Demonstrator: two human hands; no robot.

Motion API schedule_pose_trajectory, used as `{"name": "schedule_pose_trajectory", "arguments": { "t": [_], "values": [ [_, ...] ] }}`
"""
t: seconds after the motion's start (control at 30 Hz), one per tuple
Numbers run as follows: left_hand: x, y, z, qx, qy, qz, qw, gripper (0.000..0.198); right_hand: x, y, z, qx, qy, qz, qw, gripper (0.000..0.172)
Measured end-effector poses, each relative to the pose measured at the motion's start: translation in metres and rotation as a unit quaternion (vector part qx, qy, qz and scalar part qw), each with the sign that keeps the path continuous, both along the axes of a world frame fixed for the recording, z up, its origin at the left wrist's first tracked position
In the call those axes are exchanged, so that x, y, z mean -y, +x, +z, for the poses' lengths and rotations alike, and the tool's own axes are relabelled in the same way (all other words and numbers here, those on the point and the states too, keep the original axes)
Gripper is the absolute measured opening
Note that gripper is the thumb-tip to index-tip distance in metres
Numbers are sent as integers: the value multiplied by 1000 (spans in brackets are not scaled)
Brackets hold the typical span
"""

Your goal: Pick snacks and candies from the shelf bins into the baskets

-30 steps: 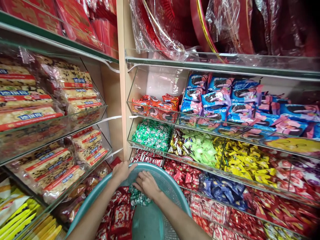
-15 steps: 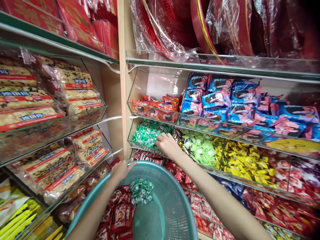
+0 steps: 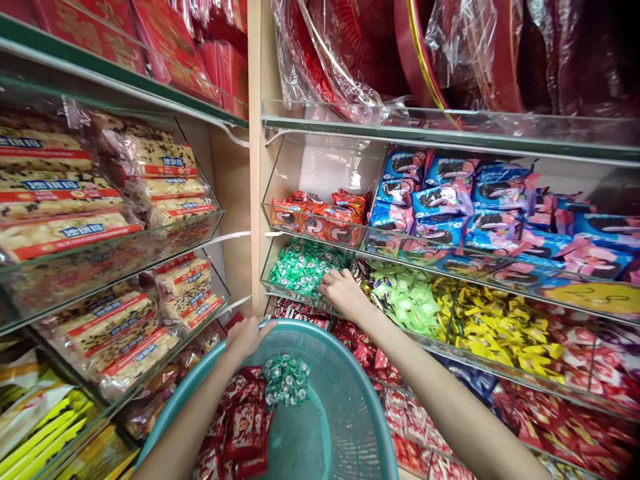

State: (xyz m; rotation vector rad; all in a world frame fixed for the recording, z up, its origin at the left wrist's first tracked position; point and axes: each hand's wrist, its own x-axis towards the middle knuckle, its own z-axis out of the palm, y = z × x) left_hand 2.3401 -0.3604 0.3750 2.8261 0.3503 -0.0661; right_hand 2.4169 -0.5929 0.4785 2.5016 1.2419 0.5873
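Observation:
My left hand (image 3: 245, 339) grips the rim of a teal plastic basket (image 3: 345, 353), thumb lying along the top edge. Inside the basket, dark red printed packets (image 3: 244, 427) lie on the left, beside a small pile of green-wrapped candies (image 3: 286, 380). My right hand (image 3: 345, 293) is at the front right of a clear bin of green-wrapped candies (image 3: 303, 265), beyond the basket. Its fingers are curled down and look closed; whatever is between them is hidden.
Right of that bin lie light green packets (image 3: 410, 297) and yellow-wrapped candies (image 3: 505, 327). Blue cookie packs (image 3: 440, 200) sit above, behind a glass shelf edge. Wrapped pastry bars (image 3: 65, 193) fill the left shelves. A wooden post (image 3: 255, 167) divides the two sides.
The view has shifted slightly, so the shelves sit a little further right. Both hands keep their places, the left on the rim and the right at the green candies.

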Motion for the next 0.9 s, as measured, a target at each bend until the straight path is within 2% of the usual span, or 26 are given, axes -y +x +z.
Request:
{"name": "schedule_pose_trajectory", "arguments": {
  "t": [0.33, 0.43, 0.63, 0.9],
  "values": [
    [2, 2, 2, 0, 3, -13, 1000, 67, -5, 5, 3, -10, -20, 31, 999, 17],
    [2, 0, 3, 0, 1, -11, 1000, 66, -6, 8, 3, -22, -24, 29, 999, 23],
    [1, 0, 1, 3, -1, -8, 1000, 66, -4, 11, 0, -19, 0, 34, 999, 29],
    [2, -1, 1, 1, -5, 1, 1000, 67, -1, 8, -2, -13, 52, 6, 999, 30]
  ]
}}
